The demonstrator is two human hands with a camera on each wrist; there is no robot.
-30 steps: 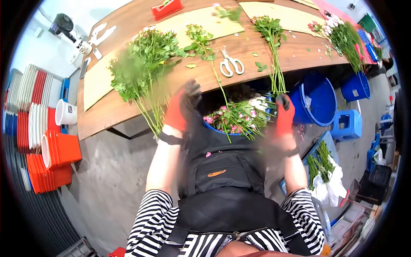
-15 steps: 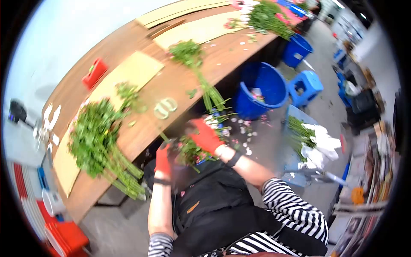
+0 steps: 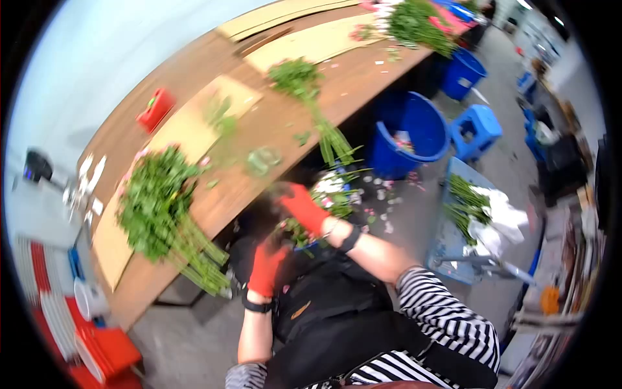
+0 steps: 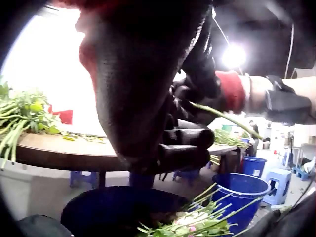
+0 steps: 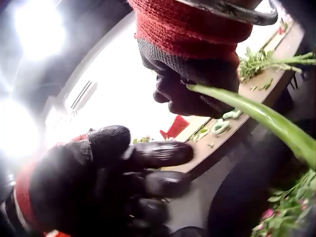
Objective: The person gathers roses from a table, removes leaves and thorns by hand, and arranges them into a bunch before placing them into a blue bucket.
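My right hand (image 3: 303,207), in a red and black glove, grips a green flower stem (image 5: 266,116) whose bare end juts out past the fist. Toward the table, a blurred leafy top (image 3: 223,120) shows in line with it. My left hand (image 3: 267,269), gloved alike, is close by and lower, its fingers (image 5: 163,153) loosely extended with nothing visible between them. Below both hands are pink and white blooms and cut stems (image 4: 197,219) in a blue bucket (image 4: 98,205). Scissors (image 3: 264,161) lie near the table edge, blurred.
On the wooden table (image 3: 214,194) lie a large leafy bunch (image 3: 155,207), a smaller bunch (image 3: 298,78) and a red holder (image 3: 155,110). A blue bucket (image 3: 431,152), a blue stool (image 3: 479,129) and a blue tray (image 3: 453,259) stand on the right. Petals litter the floor.
The view has swung toward the right side of the room. Both hands have come together over the bucket; most recently the left hand has drawn back toward the body.
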